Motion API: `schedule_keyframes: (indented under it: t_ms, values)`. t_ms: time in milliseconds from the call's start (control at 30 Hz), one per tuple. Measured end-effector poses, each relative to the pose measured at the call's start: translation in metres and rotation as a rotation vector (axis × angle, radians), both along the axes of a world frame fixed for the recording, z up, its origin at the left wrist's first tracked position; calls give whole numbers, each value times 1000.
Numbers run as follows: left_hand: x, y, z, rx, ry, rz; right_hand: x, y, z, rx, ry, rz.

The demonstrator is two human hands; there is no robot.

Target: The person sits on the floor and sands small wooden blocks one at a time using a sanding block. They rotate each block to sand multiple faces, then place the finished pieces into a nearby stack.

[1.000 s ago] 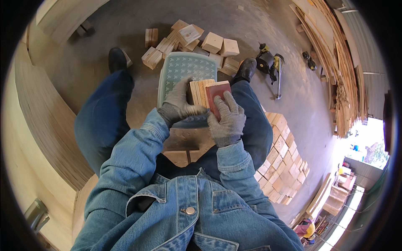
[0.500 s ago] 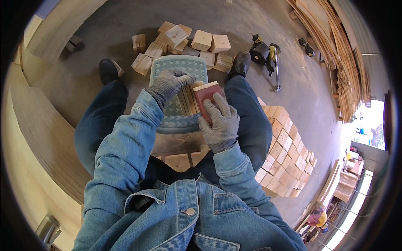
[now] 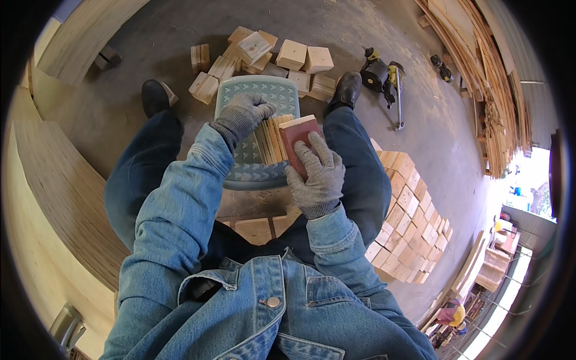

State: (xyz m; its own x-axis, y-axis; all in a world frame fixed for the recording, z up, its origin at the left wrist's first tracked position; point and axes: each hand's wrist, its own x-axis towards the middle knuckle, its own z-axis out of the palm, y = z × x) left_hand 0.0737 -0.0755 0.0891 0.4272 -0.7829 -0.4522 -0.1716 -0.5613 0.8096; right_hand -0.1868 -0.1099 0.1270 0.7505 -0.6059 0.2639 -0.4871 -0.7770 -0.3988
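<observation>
My left hand (image 3: 245,114), in a grey knit glove, is closed on the far left part of a layered plywood block (image 3: 271,143) above a pale blue-green plastic stool (image 3: 257,87). A sanding block (image 3: 297,139), a wooden piece with reddish-brown sandpaper around it, is gripped in my gloved right hand (image 3: 318,175). Its left side lies against the right side of the plywood block. My right fingers spread over the sandpaper's face, and the thumb is along its near left edge. Whether the plywood block rests on the stool top, I cannot tell.
Several loose wooden blocks (image 3: 294,55) lie beyond the stool. Neatly stacked blocks (image 3: 414,219) stand beside my right leg. A yellow-and-black power tool (image 3: 384,77) is on the floor at the far right. Plywood sheets (image 3: 66,186) line my left; long timber strips (image 3: 495,90) are piled far right.
The sanding block and my right hand have shifted very slightly to the right along the plywood block's side. My left hand keeps its hold, tilted a little differently.
</observation>
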Motion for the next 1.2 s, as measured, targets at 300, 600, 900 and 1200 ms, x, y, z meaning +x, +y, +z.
schedule_keyframes:
  t_ms: [300,600,900,1200]
  values:
    - [1,-1,-2,33,-12,-56,0,1,1,7,30,-26]
    - [3,5,-14,-94,16,119,0,0,3,20,47,-26]
    - [43,31,22,-728,81,811,0,0,8,61,82,-43]
    - [26,71,-5,-540,251,783,-1,1,7,49,35,-54]
